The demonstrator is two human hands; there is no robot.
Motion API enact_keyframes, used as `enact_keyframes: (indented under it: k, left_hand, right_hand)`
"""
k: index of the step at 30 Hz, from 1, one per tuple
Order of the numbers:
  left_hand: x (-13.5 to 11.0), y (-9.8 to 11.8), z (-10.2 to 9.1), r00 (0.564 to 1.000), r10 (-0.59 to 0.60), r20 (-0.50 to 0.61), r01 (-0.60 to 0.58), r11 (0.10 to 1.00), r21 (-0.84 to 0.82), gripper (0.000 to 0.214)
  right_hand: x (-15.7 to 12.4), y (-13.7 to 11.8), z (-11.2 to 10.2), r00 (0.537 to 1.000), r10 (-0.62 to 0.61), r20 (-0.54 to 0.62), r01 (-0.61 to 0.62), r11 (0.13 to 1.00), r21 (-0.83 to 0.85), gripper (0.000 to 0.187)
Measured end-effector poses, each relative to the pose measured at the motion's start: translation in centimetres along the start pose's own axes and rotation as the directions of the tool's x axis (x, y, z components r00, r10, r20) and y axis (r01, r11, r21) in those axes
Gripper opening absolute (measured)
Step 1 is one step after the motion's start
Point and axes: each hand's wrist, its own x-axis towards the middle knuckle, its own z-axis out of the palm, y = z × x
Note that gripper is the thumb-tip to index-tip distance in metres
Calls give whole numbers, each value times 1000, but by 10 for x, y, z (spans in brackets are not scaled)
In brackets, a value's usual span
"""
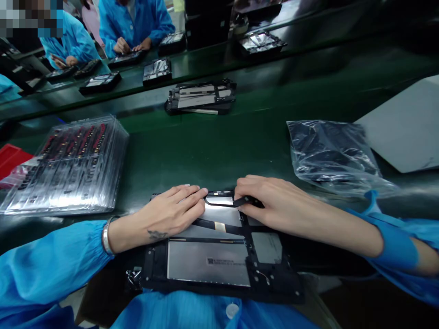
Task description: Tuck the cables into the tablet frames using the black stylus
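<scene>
Partly beneath the flat left hand lies a black-framed panel, right hand pinching a strip.

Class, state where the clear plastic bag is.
In the head view, the clear plastic bag lies right of the right hand, beside the grey sheet.

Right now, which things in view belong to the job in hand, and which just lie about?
Job in hand:
device, left hand on it
black strip, in right hand

Lying about, untouched (possibly supplies):
clear trays
plastic bag
stacked frames
grey sheet
</scene>
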Motion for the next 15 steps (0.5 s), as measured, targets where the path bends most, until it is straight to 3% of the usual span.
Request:
enact_keyframes:
  k: [9, 15]
  left_hand:
    - [8, 6, -2, 999, 41, 8, -42, 993, 106, 19]
    - [8, 3, -4, 1000, 22, -19, -21, 999, 41, 21]
  right_hand:
    - [-2, -3, -2, 999, 37, 32, -37, 999, -5, 18]
    - [-2, 1, 1, 1000, 16, 16, -16, 999, 39, 23]
